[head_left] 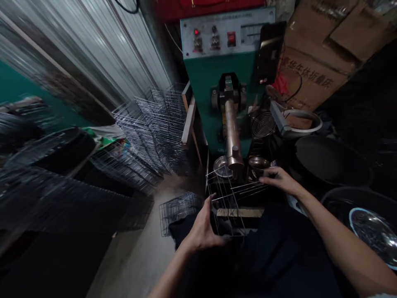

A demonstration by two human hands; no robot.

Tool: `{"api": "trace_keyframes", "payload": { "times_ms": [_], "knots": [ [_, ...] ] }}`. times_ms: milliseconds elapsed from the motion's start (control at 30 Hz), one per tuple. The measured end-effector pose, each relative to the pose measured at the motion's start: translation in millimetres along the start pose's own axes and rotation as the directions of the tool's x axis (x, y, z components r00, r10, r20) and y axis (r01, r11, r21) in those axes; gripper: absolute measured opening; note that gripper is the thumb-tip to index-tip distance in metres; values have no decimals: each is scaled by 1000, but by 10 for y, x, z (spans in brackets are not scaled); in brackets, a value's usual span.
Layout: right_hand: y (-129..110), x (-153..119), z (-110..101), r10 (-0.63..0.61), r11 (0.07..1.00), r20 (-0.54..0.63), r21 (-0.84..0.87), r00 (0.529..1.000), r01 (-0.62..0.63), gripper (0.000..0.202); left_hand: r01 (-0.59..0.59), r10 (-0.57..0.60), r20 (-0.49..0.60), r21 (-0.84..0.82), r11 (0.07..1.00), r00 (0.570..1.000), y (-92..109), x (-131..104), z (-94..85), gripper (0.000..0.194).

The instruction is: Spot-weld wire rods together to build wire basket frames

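Note:
My left hand [204,229] is closed on the left side of a small wire grid [228,198], its thumb along the edge wire. The grid is tilted over my lap, below the metal arm [232,128] of a green spot welder. My right hand [281,180] pinches the right ends of several thin metal wires [248,188], which reach left to the grid. Whether these wires are joined to the grid I cannot tell. Two shallow metal bowls stand behind: a left bowl [221,165] and a right bowl [259,162].
The welder's control panel [228,35] shows a lit red lamp, with a phone [269,51] at its right. Stacks of wire racks [155,128] stand left; more wire grids [180,209] lie on the floor. Cardboard boxes [313,82] and dark round basins [331,159] fill the right.

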State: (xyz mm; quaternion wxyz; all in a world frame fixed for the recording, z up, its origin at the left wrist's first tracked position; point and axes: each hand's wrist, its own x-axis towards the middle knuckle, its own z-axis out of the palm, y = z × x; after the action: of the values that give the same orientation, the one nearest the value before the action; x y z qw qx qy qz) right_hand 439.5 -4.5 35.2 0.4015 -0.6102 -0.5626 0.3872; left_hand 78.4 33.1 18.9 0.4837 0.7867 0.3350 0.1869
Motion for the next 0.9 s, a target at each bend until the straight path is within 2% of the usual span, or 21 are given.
{"api": "trace_keyframes", "payload": {
  "times_ms": [133,333,667,900],
  "knots": [
    [-41,88,-89,56,998,-8,14,998,-56,50,-37,35,-48,-32,999,998,38,108,33,106],
    [-4,216,-150,65,998,-19,4,998,-65,57,-3,0,-56,-63,998,998,31,218,68,96],
    [148,266,-203,51,998,-28,-18,998,-52,51,-18,11,-66,-103,995,998,-65,307,135,98],
    [145,252,-211,43,997,-45,-56,998,-46,56,-31,26,-72,-73,997,997,-123,334,149,102]
  ]
}}
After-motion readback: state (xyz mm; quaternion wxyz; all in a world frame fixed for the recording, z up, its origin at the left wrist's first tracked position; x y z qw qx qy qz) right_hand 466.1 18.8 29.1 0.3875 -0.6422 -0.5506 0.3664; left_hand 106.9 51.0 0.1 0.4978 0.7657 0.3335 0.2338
